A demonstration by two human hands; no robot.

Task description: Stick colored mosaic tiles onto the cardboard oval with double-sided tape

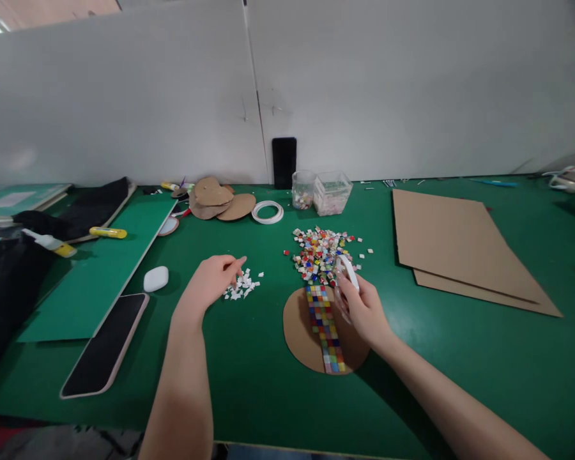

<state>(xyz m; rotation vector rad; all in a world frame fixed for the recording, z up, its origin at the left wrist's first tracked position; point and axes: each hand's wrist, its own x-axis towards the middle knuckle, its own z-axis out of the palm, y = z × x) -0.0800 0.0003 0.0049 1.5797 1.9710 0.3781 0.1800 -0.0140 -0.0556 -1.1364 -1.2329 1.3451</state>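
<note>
My left hand [215, 280] hovers at the edge of a small heap of white paper bits [242, 286], index finger stretched out; its other fingers curl under, and whether they pinch anything is too small to tell. My right hand [361, 310] grips a white roll of tape [348, 273] over the right part of a round cardboard piece [299, 329]. A strip of colored square tiles [326, 329] runs down the middle of that cardboard. Behind it lies a pile of loose colored tiles [319, 252], close to the tape roll.
Two clear containers [333, 193] and an upright black phone [284, 163] stand at the back. Cardboard sheets [455, 243] lie right. Left are a phone [105, 348], a white case [156, 278] and a green board [100, 275]. Cardboard discs [211, 195] and a white ring [267, 212] lie behind.
</note>
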